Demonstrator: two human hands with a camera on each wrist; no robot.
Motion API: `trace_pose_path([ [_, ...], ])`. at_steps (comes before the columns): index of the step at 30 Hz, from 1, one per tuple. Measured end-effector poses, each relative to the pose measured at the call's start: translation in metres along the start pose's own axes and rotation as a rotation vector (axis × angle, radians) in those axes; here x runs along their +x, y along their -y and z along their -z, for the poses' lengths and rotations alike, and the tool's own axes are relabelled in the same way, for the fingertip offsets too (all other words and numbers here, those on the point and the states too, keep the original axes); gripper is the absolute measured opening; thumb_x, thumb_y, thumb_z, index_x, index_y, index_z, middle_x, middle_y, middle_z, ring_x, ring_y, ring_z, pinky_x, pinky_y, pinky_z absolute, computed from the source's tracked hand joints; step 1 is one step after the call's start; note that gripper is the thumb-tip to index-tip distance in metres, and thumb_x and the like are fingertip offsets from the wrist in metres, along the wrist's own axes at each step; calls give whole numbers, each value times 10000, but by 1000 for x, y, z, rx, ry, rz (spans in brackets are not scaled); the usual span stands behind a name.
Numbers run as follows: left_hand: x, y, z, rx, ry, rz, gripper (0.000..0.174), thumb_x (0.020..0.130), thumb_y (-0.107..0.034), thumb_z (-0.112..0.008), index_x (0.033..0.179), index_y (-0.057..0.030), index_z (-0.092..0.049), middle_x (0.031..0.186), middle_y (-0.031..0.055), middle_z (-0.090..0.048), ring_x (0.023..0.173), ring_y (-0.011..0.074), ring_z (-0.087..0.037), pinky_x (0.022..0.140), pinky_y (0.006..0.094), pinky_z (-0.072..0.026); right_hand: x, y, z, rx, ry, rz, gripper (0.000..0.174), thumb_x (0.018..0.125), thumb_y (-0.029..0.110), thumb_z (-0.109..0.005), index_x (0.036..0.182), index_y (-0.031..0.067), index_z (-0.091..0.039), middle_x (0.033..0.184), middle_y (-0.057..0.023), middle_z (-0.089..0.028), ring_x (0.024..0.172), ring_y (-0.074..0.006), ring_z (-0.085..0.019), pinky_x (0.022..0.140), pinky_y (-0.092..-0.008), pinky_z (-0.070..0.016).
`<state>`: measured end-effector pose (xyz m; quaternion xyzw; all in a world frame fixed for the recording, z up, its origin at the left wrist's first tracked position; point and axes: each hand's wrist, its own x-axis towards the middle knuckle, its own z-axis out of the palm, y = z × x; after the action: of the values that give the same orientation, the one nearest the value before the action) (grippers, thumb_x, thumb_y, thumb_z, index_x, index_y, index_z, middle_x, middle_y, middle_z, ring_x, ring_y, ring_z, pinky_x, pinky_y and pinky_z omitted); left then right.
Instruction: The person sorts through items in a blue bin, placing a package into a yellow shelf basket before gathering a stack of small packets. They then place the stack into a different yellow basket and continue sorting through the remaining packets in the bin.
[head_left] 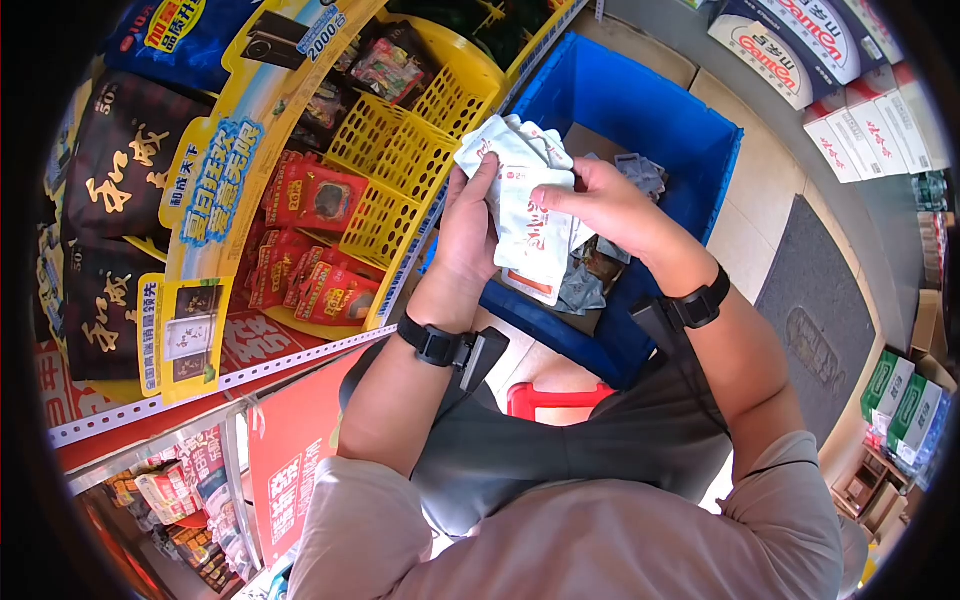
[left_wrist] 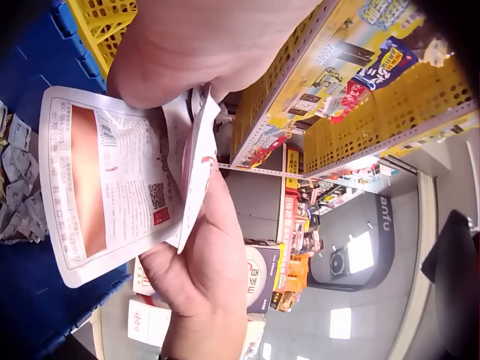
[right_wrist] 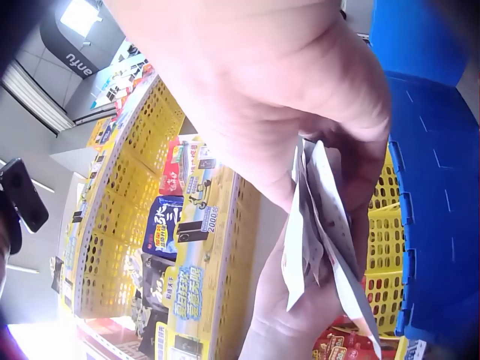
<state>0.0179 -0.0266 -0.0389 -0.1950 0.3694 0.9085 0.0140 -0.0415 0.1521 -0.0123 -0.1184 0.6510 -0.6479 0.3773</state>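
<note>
A fanned stack of white flat packets (head_left: 535, 225) with red lettering is held between both hands over the blue crate. My left hand (head_left: 466, 230) grips the stack's left side, thumb on top. From the right, my right hand (head_left: 612, 208) pinches the packets, its thumb across the front one. The left wrist view shows a packet's printed back (left_wrist: 112, 184), with a QR code and a brown-orange strip. Edge-on in the right wrist view, several packets (right_wrist: 326, 217) spread apart slightly between the hands.
Below the hands stands the blue crate (head_left: 728, 165), with small silvery packets (head_left: 580, 290) inside. To the left, a shelf carries yellow perforated baskets (head_left: 385, 145) and red packets (head_left: 318, 195). A red stool (head_left: 560, 397) shows between the knees. White cartons (head_left: 870, 130) and a grey mat (head_left: 812, 300) lie right.
</note>
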Motion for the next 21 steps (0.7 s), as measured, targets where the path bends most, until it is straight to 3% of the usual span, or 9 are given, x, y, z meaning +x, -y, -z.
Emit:
trace_pose_path([
  [3, 3, 0, 10, -102, 6, 75, 422, 1112, -299, -467, 1471, -76, -474, 1382, 153, -631, 1217, 297, -663, 1043, 471, -546, -6, 1, -11, -88, -145, 21, 564, 900, 266, -819, 1297, -70, -601, 1165, -143, -724, 1017, -182, -703, 886, -314, -553],
  [6, 5, 0, 13, -143, 22, 108, 427, 1100, -281, -509, 1474, -81, -460, 1361, 145, -641, 1188, 291, -678, 1003, 457, -571, 0, -7, -10, -85, -147, 59, 588, 909, 246, -822, 1362, -30, -568, 1207, -103, -670, 1071, -158, -653, 889, -284, -534],
  [9, 0, -2, 5, -59, -114, 14, 396, 1060, -228, -609, 1391, -79, -448, 1302, 140, -642, 1123, 278, -696, 910, 435, -612, -2, -2, -13, -47, -166, 44, 616, 892, 252, -843, 1369, -19, -563, 1210, -112, -669, 1085, -160, -638, 910, -285, -522],
  [12, 4, 0, 9, -3, -168, -139, 431, 1046, -234, -642, 1389, -84, -428, 1286, 140, -641, 1112, 264, -695, 900, 423, -612, 3, -14, -11, -109, -187, 91, 603, 933, 323, -801, 1378, 0, -555, 1212, -120, -669, 1077, -180, -658, 859, -321, -566],
  [15, 2, -6, 1, 49, -284, -256, 390, 1062, -255, -613, 1373, -87, -446, 1274, 135, -647, 1119, 278, -693, 909, 438, -607, -14, 22, -20, 49, -43, -229, 595, 951, 416, -757, 1329, -12, -588, 1172, -120, -698, 936, -189, -713, 749, -347, -620],
  [18, 0, -15, -1, 36, -285, -278, 437, 1058, -277, -624, 1397, -87, -425, 1301, 134, -627, 1138, 283, -680, 912, 439, -601, -13, 16, -18, 7, 197, -329, 533, 989, 443, -698, 1304, 20, -618, 1123, -103, -709, 828, -174, -720, 659, -349, -635],
  [21, -3, -23, -8, 11, -299, -253, 453, 1053, -259, -626, 1435, -157, -406, 1349, 105, -606, 1200, 281, -648, 949, 500, -580, -13, 11, -13, 20, 216, -258, 443, 1005, 386, -692, 1252, 21, -651, 1050, -78, -725, 756, -148, -707, 622, -300, -597],
])
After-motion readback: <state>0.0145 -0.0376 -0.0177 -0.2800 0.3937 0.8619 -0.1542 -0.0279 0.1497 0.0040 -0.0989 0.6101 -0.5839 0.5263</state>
